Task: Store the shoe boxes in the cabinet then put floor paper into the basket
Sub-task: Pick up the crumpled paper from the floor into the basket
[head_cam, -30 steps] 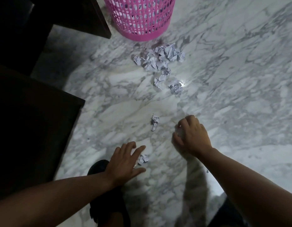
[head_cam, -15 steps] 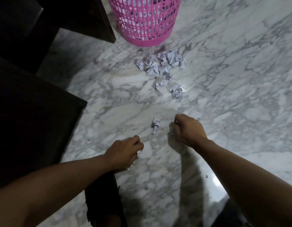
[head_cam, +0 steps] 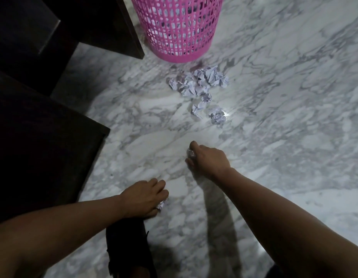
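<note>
— Marble floor [head_cam: 274,137], white with grey veins, fills the view, and a pink plastic basket [head_cam: 178,37] stands on it at the top. What lies nearest the basket?

— A pile of crumpled paper balls [head_cam: 198,82] sits just in front of the basket's base, with two loose paper balls [head_cam: 217,116] a little further from it, toward the person.

— And the hands?

— Both are well back from the basket, past the pile. The right hand [head_cam: 209,158] has its fingers curled round a small paper wad [head_cam: 191,153]; only a pale sliver shows between fingers and thumb. The left hand [head_cam: 144,197], further still from the basket, is curled over another paper scrap [head_cam: 161,205], which peeks out under the fingertips beside the thumb.

— Is either wad lifted off the floor?

— That cannot be told; both hands sit low over the marble and cover most of the paper.

— What else is hard to read?

— The basket's rim is cut off by the top edge, though pale shapes show through its lattice. To its left, dark wooden furniture [head_cam: 43,147] is nearly black, with no detail visible. A dark shoe [head_cam: 128,243] under the left wrist is partly hidden by the forearm.
</note>
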The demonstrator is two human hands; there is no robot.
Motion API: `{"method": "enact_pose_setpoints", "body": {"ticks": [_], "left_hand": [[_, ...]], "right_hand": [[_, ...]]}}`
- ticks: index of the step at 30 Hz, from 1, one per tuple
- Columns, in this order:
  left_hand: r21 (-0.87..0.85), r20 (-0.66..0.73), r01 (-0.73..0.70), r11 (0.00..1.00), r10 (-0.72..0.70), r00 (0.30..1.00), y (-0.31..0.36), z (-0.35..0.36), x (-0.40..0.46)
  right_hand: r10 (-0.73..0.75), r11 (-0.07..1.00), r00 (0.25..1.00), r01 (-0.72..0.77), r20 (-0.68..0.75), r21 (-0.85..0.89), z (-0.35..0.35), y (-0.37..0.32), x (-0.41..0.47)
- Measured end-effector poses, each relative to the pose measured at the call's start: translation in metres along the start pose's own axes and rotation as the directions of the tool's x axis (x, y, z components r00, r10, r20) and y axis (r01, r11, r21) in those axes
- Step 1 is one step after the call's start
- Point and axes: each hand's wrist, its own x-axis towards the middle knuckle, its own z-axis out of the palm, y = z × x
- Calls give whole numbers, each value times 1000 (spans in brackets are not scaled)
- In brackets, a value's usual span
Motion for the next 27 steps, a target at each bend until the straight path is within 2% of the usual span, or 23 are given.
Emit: {"method": "enact_pose_setpoints", "body": {"ticks": [3,5,7,9,11,13,15,17,19,21,22,23,24,25,27], "left_hand": [[32,-13,-58,998,59,998,-11,-3,4],[-10,-45,-41,999,40,998,-15,-9,9],[-175,-142,59,983,-84,986,-13,-20,23],[-446,-208,208,870,-327,922,-10,-44,43],[-646,-265,251,721,-520,812,-17,-83,65],[-731,-354,203,651,-617,703,-31,-132,81],[-751,-498,91,654,-651,573,-48,-190,89],[-716,-638,-6,698,-650,414,-70,-252,89],[-664,-728,-46,746,-632,265,-98,-313,84],[-616,-780,-37,787,-603,167,-129,-371,82],[-613,-781,-1,790,-605,155,-146,-397,85],[-632,-756,58,773,-631,176,-166,-420,90],[-661,-706,140,737,-674,218,-185,-438,96],[-668,-655,241,704,-710,258,-202,-453,102],[-643,-534,402,652,-758,375,-225,-471,113]], "right_hand": [[-21,999,999,23,-33,46,4,2,0],[38,994,999,-35,-25,101,-2,2,5],[122,976,992,-113,-40,184,-15,2,11],[149,954,979,-106,-139,281,-37,1,20],[155,925,948,-41,-277,377,-70,-4,31],[187,880,894,31,-407,474,-113,-10,45],[212,833,810,143,-547,534,-165,-18,58],[206,788,717,282,-666,547,-221,-28,71],[161,775,615,405,-772,485,-277,-42,88],[149,781,520,460,-841,423,-331,-55,113],[167,787,496,453,-852,418,-356,-60,129],[182,804,509,416,-842,425,-380,-64,145],[190,831,563,344,-804,438,-400,-66,164],[195,859,649,250,-736,448,-417,-68,180],[239,891,803,42,-546,452,-439,-70,204]]}}
